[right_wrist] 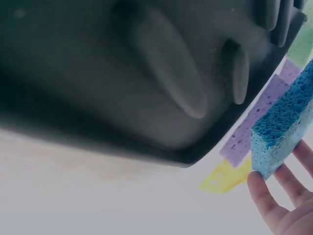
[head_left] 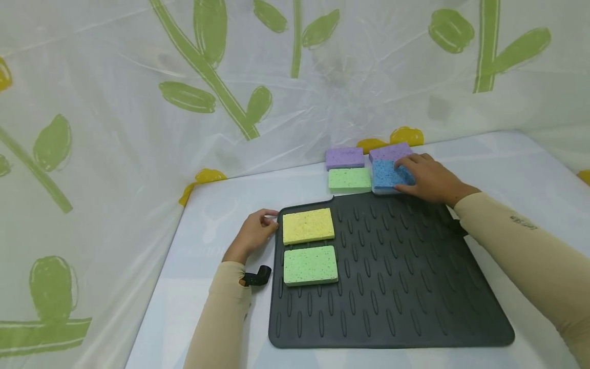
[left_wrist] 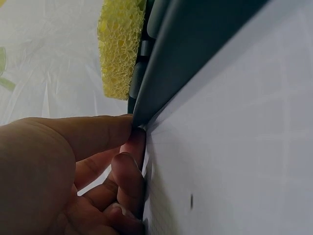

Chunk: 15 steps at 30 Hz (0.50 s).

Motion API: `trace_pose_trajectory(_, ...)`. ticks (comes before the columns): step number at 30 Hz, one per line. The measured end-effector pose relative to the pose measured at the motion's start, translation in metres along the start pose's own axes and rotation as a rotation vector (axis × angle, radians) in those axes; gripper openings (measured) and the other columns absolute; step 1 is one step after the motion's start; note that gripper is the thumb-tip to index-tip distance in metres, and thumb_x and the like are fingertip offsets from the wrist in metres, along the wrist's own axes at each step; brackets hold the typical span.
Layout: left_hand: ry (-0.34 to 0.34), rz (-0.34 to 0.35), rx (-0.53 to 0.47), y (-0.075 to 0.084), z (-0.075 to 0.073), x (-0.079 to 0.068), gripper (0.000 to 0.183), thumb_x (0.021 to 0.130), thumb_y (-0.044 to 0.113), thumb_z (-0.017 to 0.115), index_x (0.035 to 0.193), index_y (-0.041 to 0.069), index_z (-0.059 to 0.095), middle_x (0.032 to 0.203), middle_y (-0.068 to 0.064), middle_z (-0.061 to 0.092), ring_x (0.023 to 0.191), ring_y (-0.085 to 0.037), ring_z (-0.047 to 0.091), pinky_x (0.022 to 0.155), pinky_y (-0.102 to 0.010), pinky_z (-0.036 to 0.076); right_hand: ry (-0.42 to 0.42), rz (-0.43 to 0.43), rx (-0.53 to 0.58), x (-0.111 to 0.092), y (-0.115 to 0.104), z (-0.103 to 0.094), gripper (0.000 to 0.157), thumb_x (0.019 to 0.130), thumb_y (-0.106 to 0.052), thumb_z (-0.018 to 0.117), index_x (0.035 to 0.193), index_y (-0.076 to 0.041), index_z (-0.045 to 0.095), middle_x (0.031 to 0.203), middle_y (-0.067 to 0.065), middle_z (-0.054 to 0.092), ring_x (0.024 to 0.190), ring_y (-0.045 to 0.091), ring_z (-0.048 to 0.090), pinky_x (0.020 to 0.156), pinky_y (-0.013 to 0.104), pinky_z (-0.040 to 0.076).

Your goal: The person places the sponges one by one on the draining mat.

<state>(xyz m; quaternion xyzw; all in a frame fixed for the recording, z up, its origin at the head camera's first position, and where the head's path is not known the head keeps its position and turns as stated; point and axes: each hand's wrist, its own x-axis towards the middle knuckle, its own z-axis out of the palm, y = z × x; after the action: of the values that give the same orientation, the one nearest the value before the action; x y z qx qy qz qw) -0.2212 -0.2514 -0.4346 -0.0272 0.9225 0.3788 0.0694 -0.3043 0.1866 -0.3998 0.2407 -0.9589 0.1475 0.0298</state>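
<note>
My right hand (head_left: pixel 435 179) grips a blue sponge (head_left: pixel 386 175) just past the far edge of the dark ridged mat (head_left: pixel 392 297). In the right wrist view, fingertips (right_wrist: pixel 259 188) bear on the end and side of that sponge, which looks lifted at a tilt. At the mat's left edge, near its far corner, my left hand (head_left: pixel 252 233) pinches the raised rim between thumb and finger, its other fingers curled beside the table. On the mat's left side lie a yellow sponge (head_left: pixel 308 226) and, nearer me, a green sponge (head_left: pixel 311 265).
Behind the mat, a second green sponge (head_left: pixel 349 179) lies in front of a purple sponge (head_left: pixel 344 158). Another purple sponge (head_left: pixel 387 151) sits behind the blue one. A plastic sheet (head_left: pixel 124 97) with printed green leaves hangs along the back of the white table (head_left: pixel 184 297).
</note>
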Motion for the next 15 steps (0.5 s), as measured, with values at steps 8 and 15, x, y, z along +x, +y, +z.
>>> trace_pose_trajectory(8,-0.009,0.0,0.004,0.003,0.0,-0.001,0.036,0.098,0.017,0.062,0.133,0.014,0.061,0.108,-0.01,0.067,0.087,-0.018,0.058,0.072,-0.027,0.045,0.004,0.016,0.014,-0.013,-0.006,-0.006,0.052,0.092,-0.034,0.072,0.131,-0.006,0.054,0.144,0.028,0.045,0.136,0.05,0.037,0.108,0.067,0.032)
trace_pose_trajectory(15,-0.004,0.005,0.011,0.004,0.0,-0.002,0.036,0.098,0.017,0.062,0.133,0.013,0.061,0.107,-0.01,0.067,0.086,-0.018,0.058,0.071,-0.027,0.046,0.01,-0.001,0.006,-0.023,-0.014,-0.007,0.051,0.091,-0.033,0.073,0.131,-0.006,0.055,0.142,0.025,0.049,0.134,0.048,0.04,0.107,0.065,0.036)
